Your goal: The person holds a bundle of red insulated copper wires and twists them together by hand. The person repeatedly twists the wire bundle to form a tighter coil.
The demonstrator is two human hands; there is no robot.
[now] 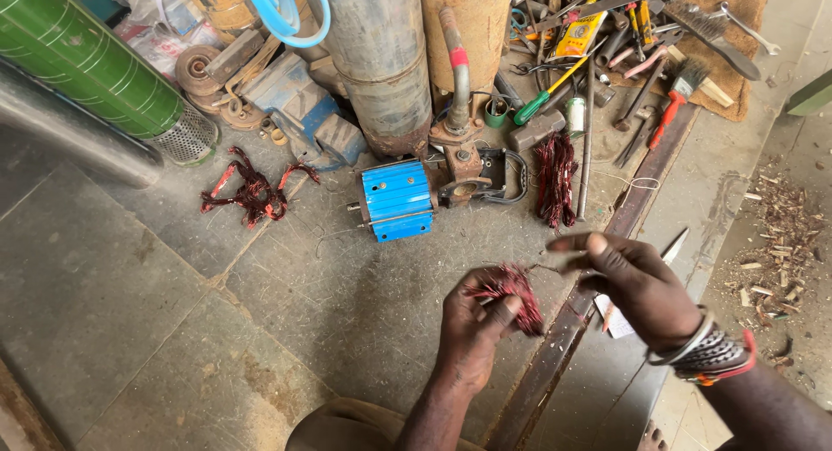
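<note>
both hands (472, 325) grip red wire bundle (513, 293)

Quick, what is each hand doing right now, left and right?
Left hand: closed around a bundle of reddish copper wire.
Right hand: fingers pinched on a thin strand leading from that bundle.

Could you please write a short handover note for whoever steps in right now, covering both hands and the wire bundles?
Left hand: shut on a small bundle of reddish copper wire, held above the floor.
Right hand: fingers pinched at the bundle's upper right end; what they grip is too fine to tell.
Nearby: blue motor housing on the concrete floor; a long wire bundle to its right, a tangled one to its left.
Done: two bundles lie loose on the floor.
Left: the held bundle is not yet set down.
</note>
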